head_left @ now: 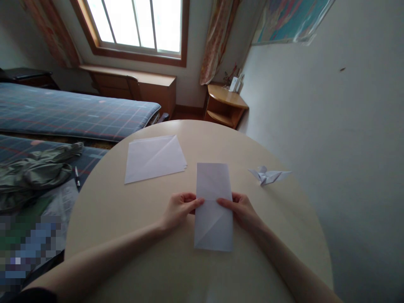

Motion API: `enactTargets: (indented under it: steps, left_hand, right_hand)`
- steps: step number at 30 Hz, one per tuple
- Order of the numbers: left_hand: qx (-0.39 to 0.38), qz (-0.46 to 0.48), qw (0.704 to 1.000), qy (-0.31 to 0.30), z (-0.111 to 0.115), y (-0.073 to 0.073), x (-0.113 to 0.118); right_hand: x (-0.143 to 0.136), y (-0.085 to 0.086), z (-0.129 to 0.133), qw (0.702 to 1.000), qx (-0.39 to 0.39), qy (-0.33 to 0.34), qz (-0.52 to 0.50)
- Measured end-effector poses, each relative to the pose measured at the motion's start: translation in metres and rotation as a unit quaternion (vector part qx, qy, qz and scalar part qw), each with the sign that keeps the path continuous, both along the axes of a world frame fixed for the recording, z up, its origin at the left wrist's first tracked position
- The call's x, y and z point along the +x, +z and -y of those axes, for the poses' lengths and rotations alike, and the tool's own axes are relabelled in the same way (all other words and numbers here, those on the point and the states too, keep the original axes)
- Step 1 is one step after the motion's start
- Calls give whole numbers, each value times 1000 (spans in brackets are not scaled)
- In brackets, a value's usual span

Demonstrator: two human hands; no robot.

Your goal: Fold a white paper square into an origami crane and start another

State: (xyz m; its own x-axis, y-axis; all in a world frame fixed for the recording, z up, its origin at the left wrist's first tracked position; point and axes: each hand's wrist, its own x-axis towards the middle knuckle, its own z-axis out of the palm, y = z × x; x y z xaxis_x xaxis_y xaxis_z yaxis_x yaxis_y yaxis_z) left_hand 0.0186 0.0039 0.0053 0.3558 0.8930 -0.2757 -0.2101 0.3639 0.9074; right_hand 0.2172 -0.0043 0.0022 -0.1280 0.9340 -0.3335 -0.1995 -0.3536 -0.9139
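A white sheet of paper (213,227), folded into a tall rectangle, is held over the table between both hands. Creases cross it, one of them diagonal in the lower half. My left hand (182,207) pinches its left edge, thumb on top and fingers curled behind. On the opposite edge my right hand (242,209) grips the same way, its thumb lying on the face of the paper. To the right rests a folded white paper crane (268,176). A stack of white paper sheets (154,160), the top one creased diagonally, lies at the back left.
The round cream table (126,214) carries all the paper. At left are beds with plaid mattresses (72,111), a crumpled green garment (38,168) and a pen (77,176). A white wall (356,139) stands close on the right. Behind are a desk (154,80) and a corner shelf (227,97).
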Motion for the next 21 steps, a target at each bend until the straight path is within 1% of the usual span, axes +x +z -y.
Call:
enactTargets:
  steps: [11, 21]
  left_hand:
    - [16, -4, 1000, 3, 1, 2, 0]
    - [15, -11, 1000, 22, 2, 2, 1]
  right_hand:
    - [0, 0, 1, 1000, -4, 2, -9]
    - [1, 0, 0, 1000, -11, 11, -21]
